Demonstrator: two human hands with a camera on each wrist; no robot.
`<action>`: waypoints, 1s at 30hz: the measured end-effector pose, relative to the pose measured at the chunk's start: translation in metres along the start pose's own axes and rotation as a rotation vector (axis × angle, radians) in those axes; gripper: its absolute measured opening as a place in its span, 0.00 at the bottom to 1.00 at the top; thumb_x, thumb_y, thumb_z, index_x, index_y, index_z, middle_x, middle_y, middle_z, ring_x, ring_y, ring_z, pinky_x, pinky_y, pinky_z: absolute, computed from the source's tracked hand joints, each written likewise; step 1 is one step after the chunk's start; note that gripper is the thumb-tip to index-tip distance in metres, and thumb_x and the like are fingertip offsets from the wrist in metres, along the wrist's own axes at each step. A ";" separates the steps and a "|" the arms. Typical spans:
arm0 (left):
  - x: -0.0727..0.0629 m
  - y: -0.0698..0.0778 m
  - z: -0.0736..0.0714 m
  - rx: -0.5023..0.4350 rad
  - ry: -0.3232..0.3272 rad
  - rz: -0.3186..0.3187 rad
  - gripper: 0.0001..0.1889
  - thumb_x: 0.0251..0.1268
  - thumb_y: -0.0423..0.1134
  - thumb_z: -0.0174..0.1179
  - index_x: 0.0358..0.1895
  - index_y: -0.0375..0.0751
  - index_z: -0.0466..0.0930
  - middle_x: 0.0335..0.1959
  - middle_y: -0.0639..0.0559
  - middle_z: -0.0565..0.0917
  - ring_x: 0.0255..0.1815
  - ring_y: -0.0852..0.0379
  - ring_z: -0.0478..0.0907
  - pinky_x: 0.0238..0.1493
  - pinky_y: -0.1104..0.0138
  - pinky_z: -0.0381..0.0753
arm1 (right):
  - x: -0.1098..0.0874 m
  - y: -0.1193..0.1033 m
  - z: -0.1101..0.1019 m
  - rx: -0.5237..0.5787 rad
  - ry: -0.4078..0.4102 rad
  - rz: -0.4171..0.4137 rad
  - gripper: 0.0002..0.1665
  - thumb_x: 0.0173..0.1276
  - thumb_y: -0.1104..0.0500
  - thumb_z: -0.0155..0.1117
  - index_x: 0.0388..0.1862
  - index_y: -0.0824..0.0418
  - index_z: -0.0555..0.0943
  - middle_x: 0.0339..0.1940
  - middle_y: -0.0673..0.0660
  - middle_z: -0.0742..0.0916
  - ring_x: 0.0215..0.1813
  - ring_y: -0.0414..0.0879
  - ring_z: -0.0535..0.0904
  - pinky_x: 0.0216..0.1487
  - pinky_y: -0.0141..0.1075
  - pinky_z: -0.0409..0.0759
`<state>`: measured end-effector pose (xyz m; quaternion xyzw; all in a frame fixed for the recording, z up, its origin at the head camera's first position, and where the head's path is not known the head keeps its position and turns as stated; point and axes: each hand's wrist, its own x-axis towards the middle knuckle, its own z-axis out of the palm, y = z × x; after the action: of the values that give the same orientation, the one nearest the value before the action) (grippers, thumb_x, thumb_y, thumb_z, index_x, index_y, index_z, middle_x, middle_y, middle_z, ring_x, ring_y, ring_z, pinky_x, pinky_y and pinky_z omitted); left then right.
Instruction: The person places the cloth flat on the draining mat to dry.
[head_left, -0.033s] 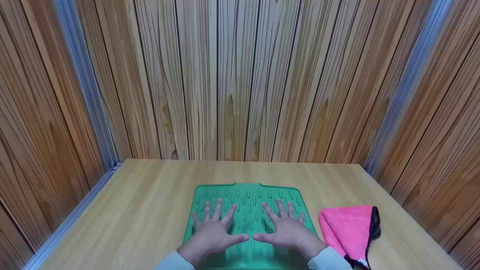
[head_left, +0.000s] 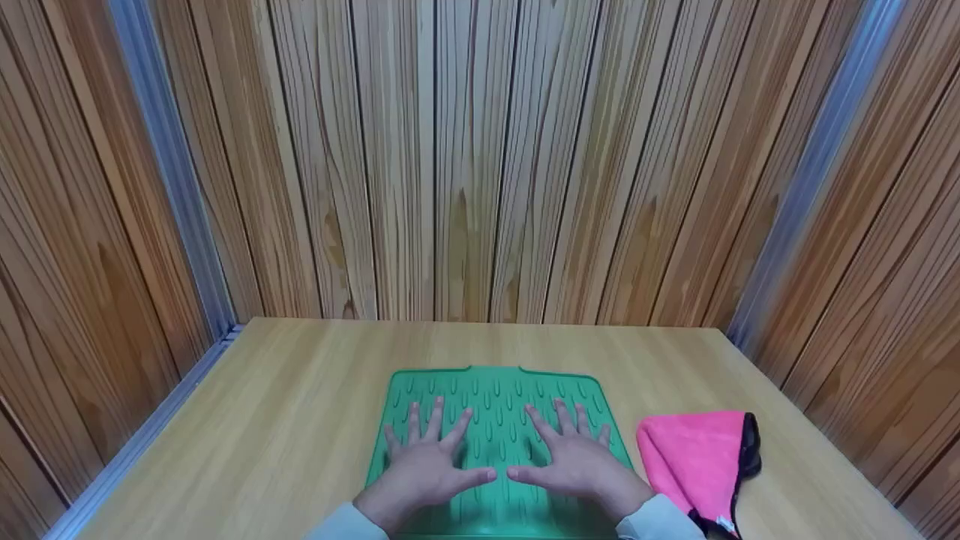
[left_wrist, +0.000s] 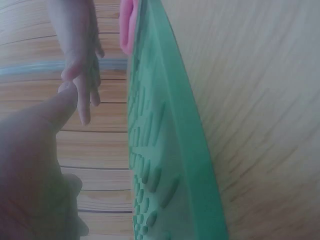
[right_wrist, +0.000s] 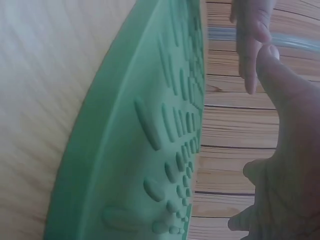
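Observation:
A green mat (head_left: 489,409) with rows of raised oval nubs lies on the table. Above its left half, my left hand (head_left: 429,466) is palm down with the fingers spread. The right hand (head_left: 581,463) mirrors it over the right half, and the two thumb tips point toward each other with a small gap in the head view. From the left wrist camera, a space separates the left hand (left_wrist: 30,165) from the mat (left_wrist: 172,130). In the right wrist view the right hand (right_wrist: 292,145) likewise hovers off the nubbed surface. Neither holds anything.
To the right of the mat lies a folded pink cloth item (head_left: 697,457) with black edging; its exact kind is unclear. The light wooden table (head_left: 285,420) is enclosed by plank-patterned walls (head_left: 472,165) at the back and both sides, with metal strips at the corners.

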<state>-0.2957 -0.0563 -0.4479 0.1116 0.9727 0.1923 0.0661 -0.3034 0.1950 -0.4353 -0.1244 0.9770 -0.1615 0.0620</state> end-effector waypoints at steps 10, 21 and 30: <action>-0.006 -0.016 -0.009 -0.164 0.160 0.011 0.51 0.55 0.81 0.52 0.80 0.59 0.58 0.81 0.37 0.52 0.78 0.24 0.42 0.67 0.23 0.39 | -0.006 0.026 -0.013 0.025 0.167 -0.011 0.64 0.56 0.18 0.57 0.84 0.46 0.52 0.82 0.67 0.56 0.80 0.74 0.42 0.68 0.79 0.39; -0.005 -0.038 -0.016 -0.463 0.271 -0.058 0.39 0.64 0.65 0.62 0.74 0.52 0.69 0.75 0.38 0.67 0.74 0.33 0.63 0.63 0.33 0.69 | -0.012 0.069 -0.035 0.162 0.263 0.083 0.65 0.57 0.19 0.58 0.83 0.53 0.53 0.78 0.68 0.66 0.76 0.70 0.59 0.69 0.72 0.59; 0.002 -0.053 -0.010 -0.611 0.290 -0.155 0.35 0.67 0.59 0.63 0.72 0.48 0.70 0.71 0.40 0.71 0.72 0.36 0.66 0.66 0.37 0.69 | -0.018 0.113 -0.047 0.241 0.347 0.096 0.59 0.65 0.24 0.57 0.81 0.61 0.56 0.73 0.72 0.71 0.71 0.71 0.68 0.65 0.69 0.67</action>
<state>-0.3096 -0.1074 -0.4598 -0.0163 0.8750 0.4830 -0.0280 -0.3185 0.3174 -0.4268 -0.0395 0.9515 -0.2929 -0.0852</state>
